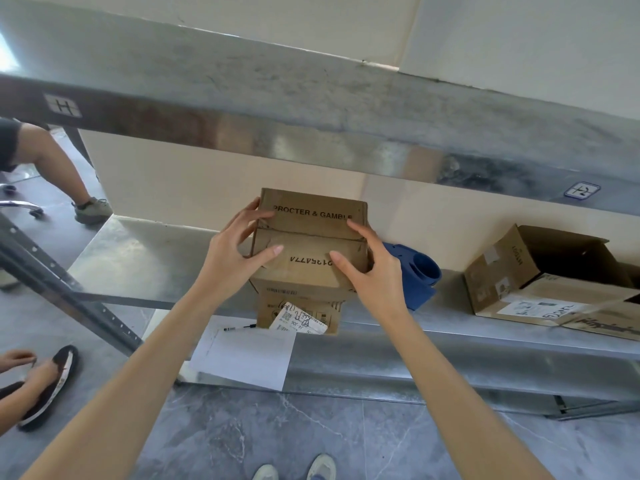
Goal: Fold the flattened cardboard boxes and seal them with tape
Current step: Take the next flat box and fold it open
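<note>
A small brown cardboard box (308, 233) printed "PROCTER & GAMBLE" stands on the lower metal shelf (138, 258), its top flaps folded shut. My left hand (239, 251) grips its left side, thumb lying across the near top flap. My right hand (367, 268) grips the right side, thumb on the same flap. A white shipping label (298, 322) hangs on the box's front face. No tape is visible.
An open cardboard box (540, 271) lies on its side at the shelf's right, beside a blue rolled item (419, 271). White paper (246, 355) and a pen (239, 328) lie at the shelf's front. An upper shelf (311, 109) overhangs. Another person's legs and hands are at left.
</note>
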The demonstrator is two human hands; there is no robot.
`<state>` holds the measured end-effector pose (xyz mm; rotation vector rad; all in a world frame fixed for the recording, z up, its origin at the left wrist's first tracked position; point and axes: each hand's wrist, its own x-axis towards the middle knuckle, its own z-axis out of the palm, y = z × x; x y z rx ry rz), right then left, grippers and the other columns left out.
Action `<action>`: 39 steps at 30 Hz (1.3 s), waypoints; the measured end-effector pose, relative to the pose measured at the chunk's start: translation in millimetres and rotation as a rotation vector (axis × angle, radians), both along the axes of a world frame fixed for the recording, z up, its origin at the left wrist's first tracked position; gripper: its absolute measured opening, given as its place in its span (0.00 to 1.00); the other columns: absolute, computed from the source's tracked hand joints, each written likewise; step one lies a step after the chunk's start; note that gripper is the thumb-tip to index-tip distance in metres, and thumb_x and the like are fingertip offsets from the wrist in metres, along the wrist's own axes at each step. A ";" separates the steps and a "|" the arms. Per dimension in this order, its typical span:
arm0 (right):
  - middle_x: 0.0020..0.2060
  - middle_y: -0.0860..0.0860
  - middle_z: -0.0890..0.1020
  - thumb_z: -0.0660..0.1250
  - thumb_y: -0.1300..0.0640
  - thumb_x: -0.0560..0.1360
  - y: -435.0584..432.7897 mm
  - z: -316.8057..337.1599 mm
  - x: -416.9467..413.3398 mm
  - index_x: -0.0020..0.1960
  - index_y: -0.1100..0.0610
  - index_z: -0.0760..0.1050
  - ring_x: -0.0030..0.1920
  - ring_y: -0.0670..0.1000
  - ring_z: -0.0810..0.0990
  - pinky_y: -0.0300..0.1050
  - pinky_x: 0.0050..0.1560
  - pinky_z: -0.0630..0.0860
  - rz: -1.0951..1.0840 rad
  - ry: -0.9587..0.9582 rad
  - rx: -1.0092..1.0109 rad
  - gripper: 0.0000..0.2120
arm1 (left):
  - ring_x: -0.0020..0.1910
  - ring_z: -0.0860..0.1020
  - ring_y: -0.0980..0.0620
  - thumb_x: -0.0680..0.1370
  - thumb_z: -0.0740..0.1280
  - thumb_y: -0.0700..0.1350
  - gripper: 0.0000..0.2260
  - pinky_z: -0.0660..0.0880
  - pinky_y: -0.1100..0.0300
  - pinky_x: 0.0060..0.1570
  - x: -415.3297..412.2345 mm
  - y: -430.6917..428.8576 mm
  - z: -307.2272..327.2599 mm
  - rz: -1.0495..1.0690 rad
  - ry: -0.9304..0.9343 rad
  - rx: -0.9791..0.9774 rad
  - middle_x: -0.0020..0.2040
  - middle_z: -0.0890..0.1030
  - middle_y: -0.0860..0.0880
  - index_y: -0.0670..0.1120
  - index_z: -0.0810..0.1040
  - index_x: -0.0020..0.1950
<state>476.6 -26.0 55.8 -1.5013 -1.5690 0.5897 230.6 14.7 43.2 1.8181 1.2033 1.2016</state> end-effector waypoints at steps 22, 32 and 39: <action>0.66 0.40 0.77 0.74 0.46 0.74 32.3 19.5 10.3 0.70 0.44 0.74 0.68 0.39 0.72 0.39 0.69 0.70 0.050 0.088 0.026 0.25 | 0.69 0.71 0.65 0.72 0.78 0.51 0.23 0.71 0.62 0.68 2.7 27.7 16.8 0.025 -0.081 -0.011 0.75 0.70 0.57 0.59 0.78 0.65; 0.64 0.41 0.79 0.75 0.47 0.73 20.7 41.4 13.2 0.70 0.46 0.75 0.67 0.42 0.74 0.52 0.69 0.73 0.043 0.158 0.095 0.26 | 0.70 0.71 0.63 0.69 0.77 0.61 0.26 0.72 0.55 0.69 5.1 10.9 45.8 0.054 -0.090 0.079 0.75 0.69 0.60 0.62 0.78 0.65; 0.63 0.37 0.79 0.75 0.45 0.72 -7.9 26.6 15.7 0.69 0.44 0.75 0.66 0.38 0.74 0.40 0.68 0.72 0.055 0.106 0.049 0.26 | 0.72 0.69 0.61 0.69 0.77 0.54 0.28 0.69 0.61 0.70 9.1 -28.9 22.2 0.054 -0.107 0.053 0.76 0.69 0.54 0.50 0.78 0.68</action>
